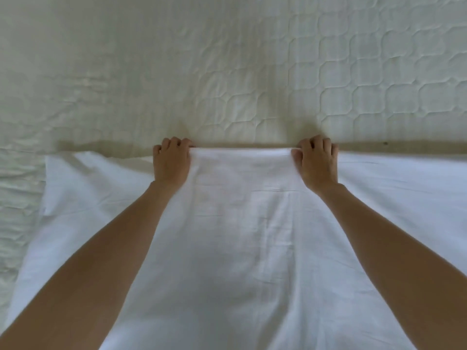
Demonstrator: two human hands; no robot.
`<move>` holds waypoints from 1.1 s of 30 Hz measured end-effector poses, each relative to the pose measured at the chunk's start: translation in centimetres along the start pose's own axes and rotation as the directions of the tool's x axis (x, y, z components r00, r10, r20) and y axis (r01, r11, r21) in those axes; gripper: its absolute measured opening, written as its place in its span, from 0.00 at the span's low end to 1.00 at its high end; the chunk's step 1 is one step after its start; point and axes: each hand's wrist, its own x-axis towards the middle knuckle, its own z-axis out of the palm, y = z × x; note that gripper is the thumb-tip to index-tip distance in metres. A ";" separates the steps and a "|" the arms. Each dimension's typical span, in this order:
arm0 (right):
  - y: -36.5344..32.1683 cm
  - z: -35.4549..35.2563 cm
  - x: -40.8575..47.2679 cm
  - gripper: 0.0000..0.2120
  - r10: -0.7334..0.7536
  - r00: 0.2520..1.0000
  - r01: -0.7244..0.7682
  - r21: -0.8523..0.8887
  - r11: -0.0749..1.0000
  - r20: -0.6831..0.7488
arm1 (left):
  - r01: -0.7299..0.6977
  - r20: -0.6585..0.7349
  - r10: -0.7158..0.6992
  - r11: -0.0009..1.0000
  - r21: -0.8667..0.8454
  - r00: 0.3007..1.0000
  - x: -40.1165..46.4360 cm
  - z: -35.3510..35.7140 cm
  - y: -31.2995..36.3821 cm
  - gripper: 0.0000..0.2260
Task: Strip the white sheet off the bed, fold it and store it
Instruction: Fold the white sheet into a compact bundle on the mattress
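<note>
Both hands are gripping the far edge of the sheet (242, 223), left hand (171, 160) and right hand (316, 161) apart, fingers curling over it, above the quilted bed (227, 72).

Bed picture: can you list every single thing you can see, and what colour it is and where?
sheet: one, white, spread over the near half of the bed, far edge bunched and held up by both hands
mattress pad: one, cream, quilted, bare across the far half and down the left side
left hand: one, fingers curled round the sheet's far edge, left of centre
right hand: one, fingers curled round the same edge, right of centre
forearms: two, bare, reaching in from the bottom corners over the sheet
</note>
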 end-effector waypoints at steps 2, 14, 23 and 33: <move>-0.5 -0.2 -0.8 0.15 0.000 0.999 0.003 0.089 0.996 -0.033 | 0.073 0.026 -0.069 0.985 -0.159 0.997 0.1 0.0 1.3 0.12; -18.9 -2.1 -6.3 0.10 -0.495 0.866 0.477 0.405 0.780 -0.067 | 0.392 0.068 -0.394 0.852 -0.348 0.917 -12.5 -2.2 -10.8 0.20; -33.8 0.9 2.3 0.14 -0.520 0.824 0.478 0.215 0.852 0.226 | 0.665 0.162 -0.669 0.622 -0.413 0.726 -10.9 -3.1 -25.4 0.23; -36.7 3.0 4.0 0.17 -0.420 0.897 0.419 0.033 0.907 0.137 | 0.717 0.174 -0.760 0.474 -0.512 0.626 -10.2 -3.6 -28.4 0.16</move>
